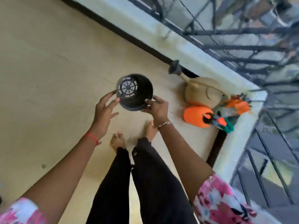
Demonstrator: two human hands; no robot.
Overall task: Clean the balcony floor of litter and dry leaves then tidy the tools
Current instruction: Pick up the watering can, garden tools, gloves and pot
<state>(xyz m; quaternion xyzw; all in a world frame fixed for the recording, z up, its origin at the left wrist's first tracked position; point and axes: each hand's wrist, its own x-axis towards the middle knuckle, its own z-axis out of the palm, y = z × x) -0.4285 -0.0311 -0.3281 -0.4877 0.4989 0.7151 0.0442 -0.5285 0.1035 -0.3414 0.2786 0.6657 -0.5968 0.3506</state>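
Observation:
An empty black plastic plant pot (137, 92) is held in the air above the beige balcony floor (48, 70), its slotted bottom visible through the open mouth. My right hand (157, 107) grips the pot's rim on the right side. My left hand (105, 110) is at the pot's left side with fingers spread, fingertips touching or just off the rim. A tan watering can (200, 92), an orange spray bottle (197, 117) and orange-and-green hand tools (237, 105) lie in the corner to the right.
A low pale parapet (169, 41) with a black metal railing (242, 46) runs along the far and right sides. My bare feet (118, 141) stand on the floor below the pot. A small green leaf bit (43, 166) lies at lower left.

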